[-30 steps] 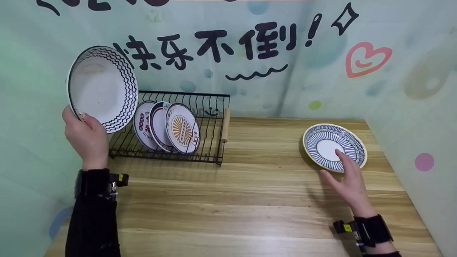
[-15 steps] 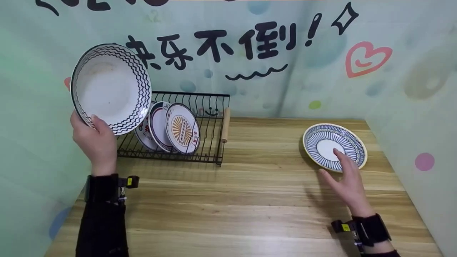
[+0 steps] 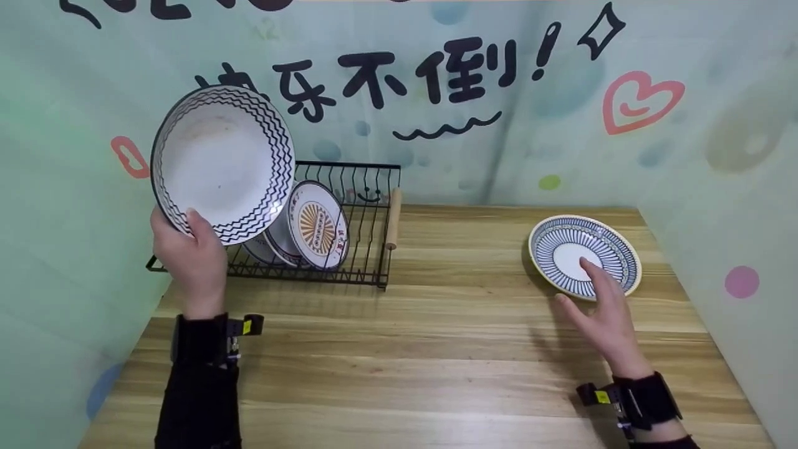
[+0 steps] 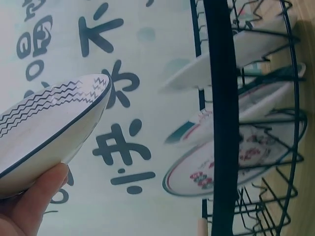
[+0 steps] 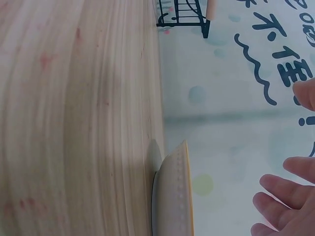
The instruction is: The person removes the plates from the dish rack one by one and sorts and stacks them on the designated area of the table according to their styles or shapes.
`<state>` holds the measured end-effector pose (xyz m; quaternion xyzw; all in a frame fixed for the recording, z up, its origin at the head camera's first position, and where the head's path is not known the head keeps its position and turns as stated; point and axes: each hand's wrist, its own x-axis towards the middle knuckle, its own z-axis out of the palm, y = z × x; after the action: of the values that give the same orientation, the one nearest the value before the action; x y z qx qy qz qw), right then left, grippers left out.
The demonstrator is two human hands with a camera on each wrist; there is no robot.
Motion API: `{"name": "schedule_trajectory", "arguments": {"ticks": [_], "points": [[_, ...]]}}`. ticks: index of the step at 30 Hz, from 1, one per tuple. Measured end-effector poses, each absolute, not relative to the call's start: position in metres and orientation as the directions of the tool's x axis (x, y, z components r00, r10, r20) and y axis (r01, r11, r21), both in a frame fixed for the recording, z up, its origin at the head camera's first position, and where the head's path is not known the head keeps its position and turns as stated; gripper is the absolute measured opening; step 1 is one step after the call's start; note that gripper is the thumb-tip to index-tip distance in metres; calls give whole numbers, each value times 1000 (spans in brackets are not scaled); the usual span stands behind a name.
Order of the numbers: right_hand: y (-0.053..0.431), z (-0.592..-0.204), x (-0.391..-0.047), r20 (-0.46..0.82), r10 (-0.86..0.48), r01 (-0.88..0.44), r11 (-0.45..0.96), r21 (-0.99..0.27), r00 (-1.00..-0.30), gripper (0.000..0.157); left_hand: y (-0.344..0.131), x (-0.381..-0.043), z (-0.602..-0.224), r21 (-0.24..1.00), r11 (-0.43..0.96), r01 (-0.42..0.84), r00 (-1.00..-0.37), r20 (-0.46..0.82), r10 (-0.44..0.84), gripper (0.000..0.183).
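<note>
My left hand (image 3: 190, 262) grips the lower rim of a white plate (image 3: 218, 168) with black zigzag bands, thumb on its inner face. The plate is held up, tilted, in front of the left part of a black wire dish rack (image 3: 368, 249). In the left wrist view, the deep-sided plate (image 4: 59, 123) is apart from the rack. Several smaller plates stand in the rack, among them one with an orange sunburst (image 3: 318, 227); others are partly hidden. My right hand (image 3: 608, 324) hovers with spread fingers over the near edge of a blue-patterned plate (image 3: 567, 259), holding nothing.
The rack stands at the back left of a wooden table (image 3: 436, 349), with a wooden handle (image 3: 394, 218) on its right side. A printed cloth backdrop (image 3: 436, 149) rises behind the table and along both sides.
My left hand has carried the zigzag plate to the right and slightly down, turning its face more toward the head camera and covering more racked plates. My right hand has barely moved.
</note>
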<state>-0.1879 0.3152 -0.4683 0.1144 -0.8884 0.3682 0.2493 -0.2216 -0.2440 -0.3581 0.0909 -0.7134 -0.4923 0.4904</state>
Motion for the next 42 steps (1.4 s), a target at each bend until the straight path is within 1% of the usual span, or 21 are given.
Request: {"name": "schedule_trajectory", "arguments": {"ticks": [5,9,12,15,19,24,30,35,37,42], "points": [[313,-468,-191,561,-34,-424,694,-583,-827,69,-233,-217,-361,771,508,384,-507,636,-582,39],[311,-467,-193,576,-43,-440,693,-571,-816,68,-224,-215,-363,748,522,411,-502,663,-555,35],[309,-466,-193,567,-41,-433,692,-577,-822,68,-219,-214,-363,722,532,443,-503,691,-520,36],[307,-465,-193,550,-40,-423,687,-591,-834,69,-214,-213,-363,702,540,465,-521,710,-474,41],[305,-463,-193,533,-40,-417,673,-611,-845,70,-206,-211,-365,688,549,474,-537,720,-439,40],[301,-461,-193,530,-40,-416,670,-615,-847,70,-195,-207,-365,659,582,477,-524,744,-414,32],[294,-459,-196,544,-50,-438,657,-614,-838,68,-182,-206,-364,643,570,511,-523,759,-388,32],[288,-457,-198,553,-51,-446,656,-610,-832,68,-173,-207,-367,598,572,561,-493,797,-349,29],[285,-455,-198,557,-55,-451,655,-606,-829,68,-170,-209,-369,575,572,585,-475,815,-332,25],[277,-454,-200,574,-70,-476,645,-598,-816,69,-160,-210,-375,550,579,602,-458,832,-314,26]]}}
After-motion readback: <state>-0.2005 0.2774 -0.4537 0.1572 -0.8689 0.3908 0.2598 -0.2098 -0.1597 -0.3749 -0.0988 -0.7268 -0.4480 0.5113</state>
